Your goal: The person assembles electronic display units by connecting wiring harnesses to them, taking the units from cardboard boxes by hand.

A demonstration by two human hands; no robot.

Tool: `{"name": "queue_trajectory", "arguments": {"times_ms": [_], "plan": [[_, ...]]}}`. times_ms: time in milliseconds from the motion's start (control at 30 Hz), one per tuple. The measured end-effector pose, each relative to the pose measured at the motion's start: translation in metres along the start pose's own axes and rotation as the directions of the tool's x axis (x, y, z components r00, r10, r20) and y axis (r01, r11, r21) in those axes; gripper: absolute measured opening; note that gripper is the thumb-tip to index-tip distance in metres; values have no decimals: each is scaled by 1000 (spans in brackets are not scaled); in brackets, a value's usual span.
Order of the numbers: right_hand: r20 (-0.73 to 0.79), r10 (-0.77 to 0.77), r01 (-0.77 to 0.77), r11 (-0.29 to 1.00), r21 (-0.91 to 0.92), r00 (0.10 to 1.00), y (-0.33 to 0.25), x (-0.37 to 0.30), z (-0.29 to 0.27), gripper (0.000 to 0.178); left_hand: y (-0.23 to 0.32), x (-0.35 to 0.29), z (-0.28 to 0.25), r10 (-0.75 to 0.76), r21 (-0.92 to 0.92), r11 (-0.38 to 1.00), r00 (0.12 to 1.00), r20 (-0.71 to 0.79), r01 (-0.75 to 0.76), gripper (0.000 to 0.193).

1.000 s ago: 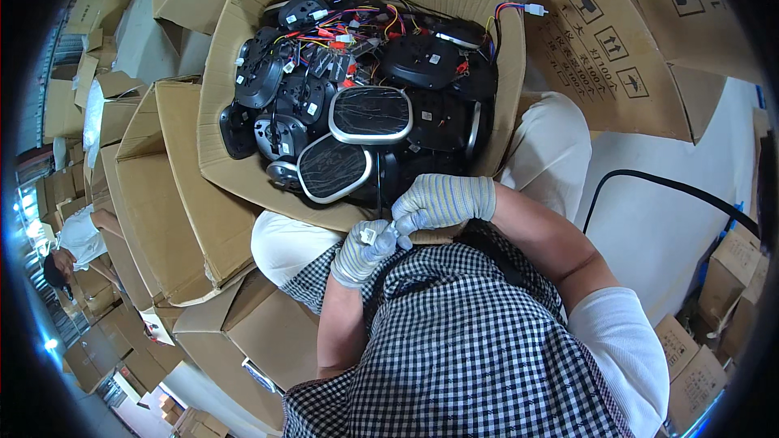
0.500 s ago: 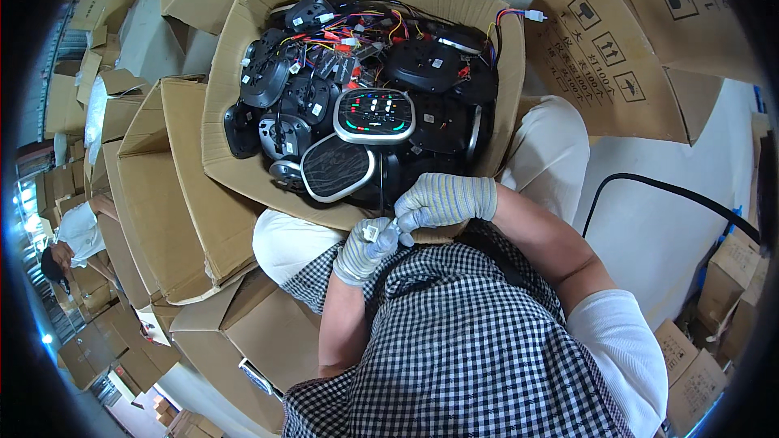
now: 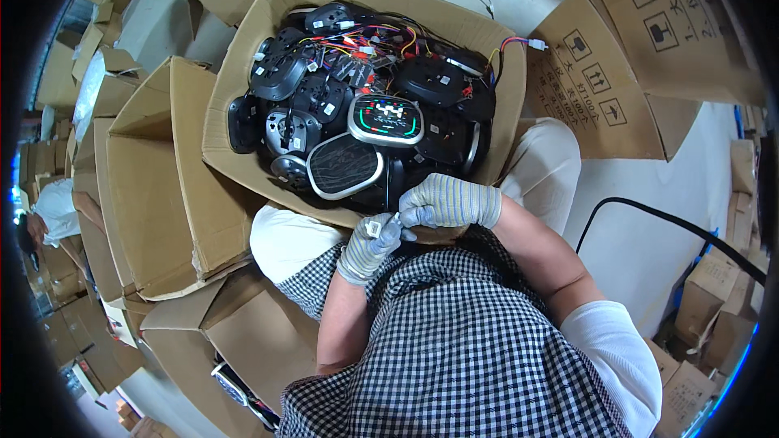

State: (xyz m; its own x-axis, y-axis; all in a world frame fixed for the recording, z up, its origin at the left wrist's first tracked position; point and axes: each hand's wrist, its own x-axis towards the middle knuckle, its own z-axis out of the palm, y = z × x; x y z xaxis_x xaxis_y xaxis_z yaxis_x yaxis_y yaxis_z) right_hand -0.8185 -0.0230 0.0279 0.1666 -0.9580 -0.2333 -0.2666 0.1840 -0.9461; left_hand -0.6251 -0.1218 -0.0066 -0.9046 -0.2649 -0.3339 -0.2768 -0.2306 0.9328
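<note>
My left hand (image 3: 367,253), in a striped work glove, is closed on a white plug connector (image 3: 373,229). Gloved the same way, my right hand (image 3: 451,201) pinches its fingertips against the left ones; what lies between them is too small to make out. Just beyond my hands, an instrument panel (image 3: 386,120) with a silver rim glows with coloured lights on top of a pile. Beside it lies an unlit panel (image 3: 346,165) with a dark streaked face. Both rest in an open cardboard box (image 3: 231,134) among black housings (image 3: 430,81) and tangled wires.
Empty-looking open cartons (image 3: 146,186) stand to the left, and another carton (image 3: 264,332) below them holds a silver-rimmed part. A printed carton (image 3: 600,73) lies at the upper right. A black cable (image 3: 649,204) arches over the floor. A person (image 3: 57,211) is at far left.
The lit panel's display pattern has changed, with its coloured arc now longer. The whole view has shifted slightly. My hands keep nearly the same pinched pose at the box's near edge.
</note>
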Motion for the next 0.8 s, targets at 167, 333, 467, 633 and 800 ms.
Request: {"name": "queue_trajectory", "arguments": {"times_ms": [167,333,467,633,800], "plan": [[-9,-54,51,974,-219,998,-29,23,1,22,-2,-15,-15,120,-204,968,986,-118,-143,16],[-518,-42,194,950,243,854,-54,56,-57,24,36,-47,-42,-14,-378,926,998,-56,-8,24],[-485,217,116,815,568,847,-37,149,-76,25,28,-38,-41,141,-376,910,984,-110,-172,31],[-242,570,-245,645,724,785,29,253,-46,11,22,-20,-50,154,-381,914,988,11,-138,46],[-141,354,16,333,943,925,40,282,-37,20,12,-11,-50,178,-436,888,984,27,-149,45]]}}
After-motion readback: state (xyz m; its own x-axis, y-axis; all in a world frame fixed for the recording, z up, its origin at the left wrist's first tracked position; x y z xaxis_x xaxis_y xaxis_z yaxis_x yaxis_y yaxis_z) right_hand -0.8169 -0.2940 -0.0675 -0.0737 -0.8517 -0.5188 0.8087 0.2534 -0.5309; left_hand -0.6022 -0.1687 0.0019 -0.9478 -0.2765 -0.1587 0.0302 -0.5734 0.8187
